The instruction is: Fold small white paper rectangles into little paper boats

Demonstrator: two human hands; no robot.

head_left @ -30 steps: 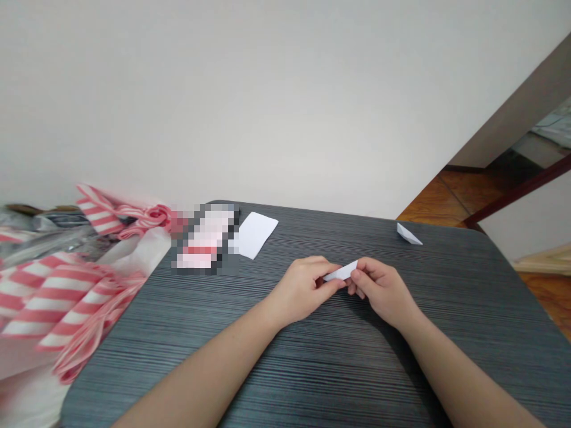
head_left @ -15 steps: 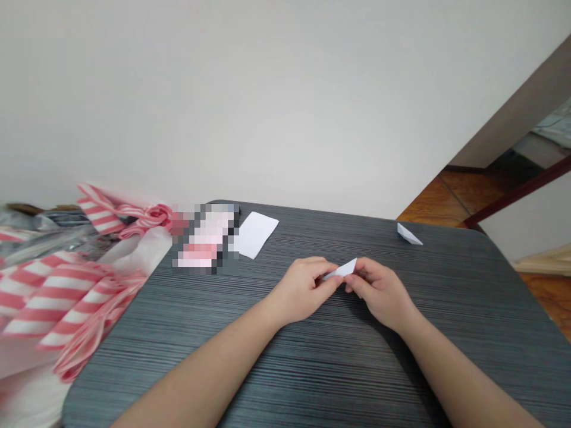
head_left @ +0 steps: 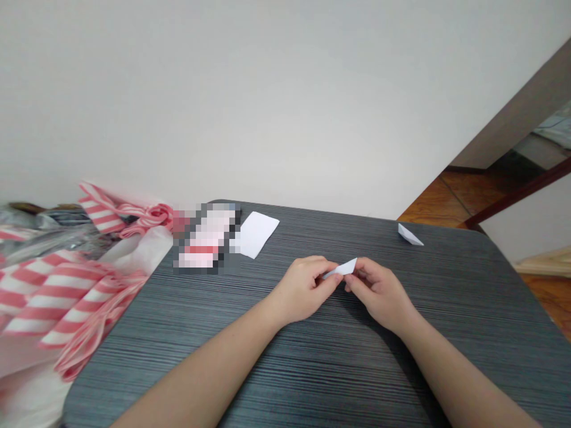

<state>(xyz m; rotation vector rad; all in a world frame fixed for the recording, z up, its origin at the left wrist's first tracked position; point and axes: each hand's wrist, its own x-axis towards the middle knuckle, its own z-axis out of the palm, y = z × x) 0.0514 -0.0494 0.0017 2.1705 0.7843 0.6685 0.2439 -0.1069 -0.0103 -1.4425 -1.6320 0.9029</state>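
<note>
A small folded piece of white paper (head_left: 344, 268) is pinched between both of my hands just above the dark striped table (head_left: 312, 368). My left hand (head_left: 303, 288) grips its left end with curled fingers. My right hand (head_left: 379, 291) holds its right end between thumb and fingertips. The paper's pointed end sticks up between the two hands; the rest is hidden by my fingers.
A flat white sheet (head_left: 256, 234) lies at the table's far left. A small folded white paper shape (head_left: 408, 235) sits near the far right edge. Red-and-white striped plastic bags (head_left: 66, 291) pile up on the left. A white wall rises behind the table.
My fingers have shifted slightly on the folded paper, which looks a bit shorter between my hands. Both hands stay in the same spot.
</note>
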